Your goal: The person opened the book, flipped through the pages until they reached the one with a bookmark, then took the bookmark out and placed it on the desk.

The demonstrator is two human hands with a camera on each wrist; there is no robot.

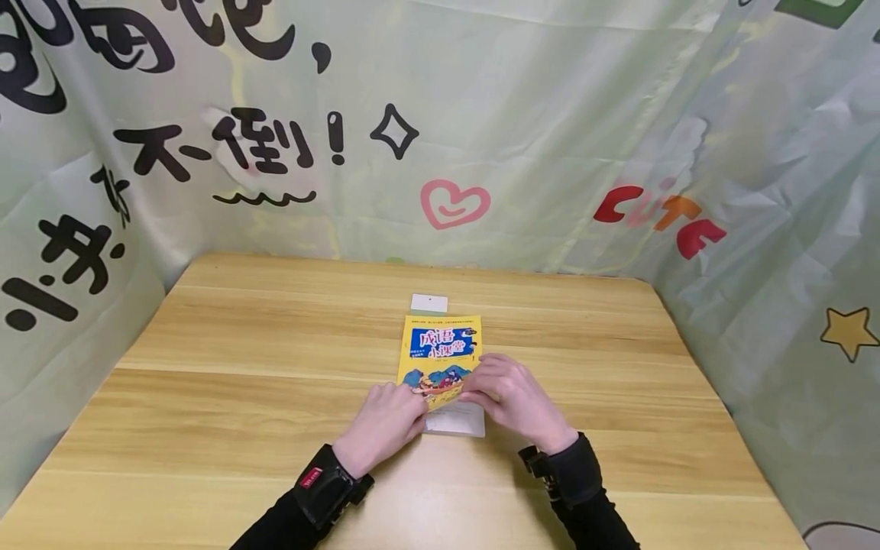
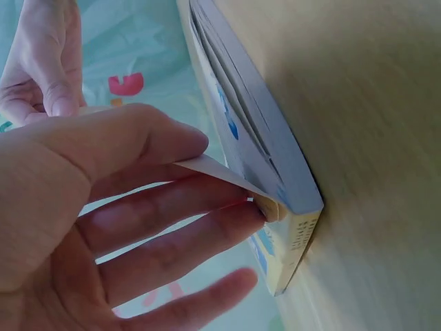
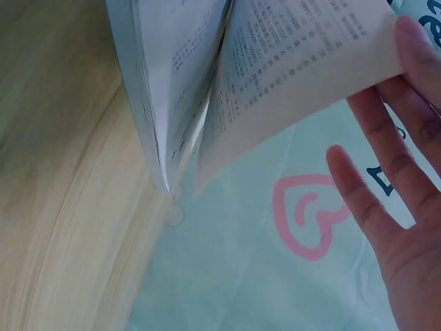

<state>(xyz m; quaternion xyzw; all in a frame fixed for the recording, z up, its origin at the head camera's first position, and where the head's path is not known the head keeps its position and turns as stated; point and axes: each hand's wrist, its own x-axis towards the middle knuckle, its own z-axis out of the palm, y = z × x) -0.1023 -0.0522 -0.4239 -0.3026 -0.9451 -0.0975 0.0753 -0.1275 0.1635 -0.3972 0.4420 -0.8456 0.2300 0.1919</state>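
A yellow paperback book (image 1: 440, 347) with a blue title panel lies on the table, its front cover lifted at the near edge. White pages (image 1: 455, 420) show below the raised cover. My left hand (image 1: 389, 418) pinches the cover's near edge close to the spine; in the left wrist view, the thumb and forefinger hold it while the other fingers extend toward the spine. At the lower right corner, my right hand (image 1: 507, 397) grips the cover between thumb and fingers. The right wrist view shows the lifted leaf's printed inner side (image 3: 296, 69) and the right hand's loosely spread lower fingers (image 3: 368, 200).
A small white card (image 1: 429, 303) with a dot near its middle lies just beyond the book's far edge. The wooden table (image 1: 261, 344) meets a printed cloth backdrop (image 1: 550, 114) at the back and sides. Black straps (image 1: 323, 489) wrap both wrists.
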